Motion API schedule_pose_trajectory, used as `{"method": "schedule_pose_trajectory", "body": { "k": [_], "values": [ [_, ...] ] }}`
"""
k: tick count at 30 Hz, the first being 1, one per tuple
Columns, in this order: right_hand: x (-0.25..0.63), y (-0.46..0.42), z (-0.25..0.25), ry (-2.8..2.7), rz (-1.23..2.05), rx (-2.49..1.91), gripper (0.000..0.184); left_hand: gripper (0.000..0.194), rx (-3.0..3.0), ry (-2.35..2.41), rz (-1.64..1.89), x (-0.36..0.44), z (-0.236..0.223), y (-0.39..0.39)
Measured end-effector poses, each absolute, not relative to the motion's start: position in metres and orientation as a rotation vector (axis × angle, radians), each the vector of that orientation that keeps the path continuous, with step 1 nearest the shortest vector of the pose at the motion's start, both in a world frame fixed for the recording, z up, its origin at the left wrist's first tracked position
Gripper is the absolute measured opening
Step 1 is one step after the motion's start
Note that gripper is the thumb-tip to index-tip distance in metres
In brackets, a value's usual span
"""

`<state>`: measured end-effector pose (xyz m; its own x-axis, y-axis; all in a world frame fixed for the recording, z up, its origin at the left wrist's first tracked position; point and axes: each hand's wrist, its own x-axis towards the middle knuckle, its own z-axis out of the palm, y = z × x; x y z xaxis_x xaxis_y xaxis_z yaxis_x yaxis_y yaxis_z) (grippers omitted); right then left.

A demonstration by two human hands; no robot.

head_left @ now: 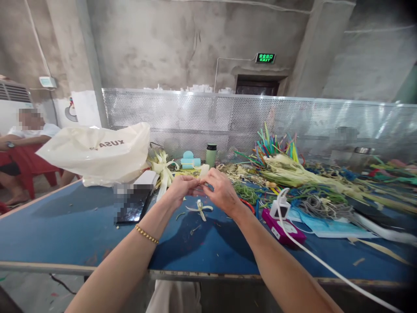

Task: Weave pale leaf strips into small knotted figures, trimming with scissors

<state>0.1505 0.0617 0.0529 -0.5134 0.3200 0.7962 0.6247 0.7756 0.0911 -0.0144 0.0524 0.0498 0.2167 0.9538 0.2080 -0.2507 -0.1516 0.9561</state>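
Note:
My left hand (183, 188) and my right hand (219, 188) meet over the blue table, fingers pinched together. A pale, husk-like strip (204, 171) shows above the fingertips; the rest of it is hidden by my fingers. Just below my hands, a small knotted piece of pale strips (201, 209) lies on the table with its ends spread out. A bundle of pale husk leaves (162, 167) lies to the left of my left hand.
A dark tablet-like device (135, 208) and a white plastic bag (100, 152) lie left. Behind stands a green bottle (211, 154). A purple power strip (283, 228), cords, husks (293, 169) and a blue mask (339, 226) crowd the right. A person sits far left.

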Motion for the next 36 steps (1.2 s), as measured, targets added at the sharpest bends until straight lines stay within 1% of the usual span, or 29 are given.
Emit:
{"method": "schedule_pose_trajectory", "body": {
  "k": [8,12,15,20,22,27,36],
  "values": [
    [0.149,0.058,0.053,-2.167,-0.457,-0.735,0.013,0.018,1.338,0.922,1.223,-0.015,0.051,0.056],
    [0.147,0.058,0.052,-2.175,-0.452,-0.731,0.018,0.021,1.334,0.926,1.228,-0.015,0.049,0.056],
    [0.147,0.059,0.052,-2.180,-0.425,-0.746,0.017,0.021,1.325,0.934,1.240,-0.014,0.048,0.056],
    [0.146,0.064,0.052,-2.122,-0.237,-0.779,0.009,0.021,1.376,0.955,1.294,-0.011,0.051,0.051],
    [0.146,0.066,0.052,-2.096,-0.170,-0.806,0.010,0.023,1.414,0.926,1.318,-0.010,0.052,0.049],
    [0.146,0.069,0.051,-2.062,-0.132,-0.874,0.015,0.025,1.465,0.941,1.346,-0.005,0.052,0.048],
    [0.148,0.066,0.057,-1.971,0.222,-1.042,0.006,0.026,1.601,0.958,1.319,-0.007,0.053,0.048]
  ]
}}
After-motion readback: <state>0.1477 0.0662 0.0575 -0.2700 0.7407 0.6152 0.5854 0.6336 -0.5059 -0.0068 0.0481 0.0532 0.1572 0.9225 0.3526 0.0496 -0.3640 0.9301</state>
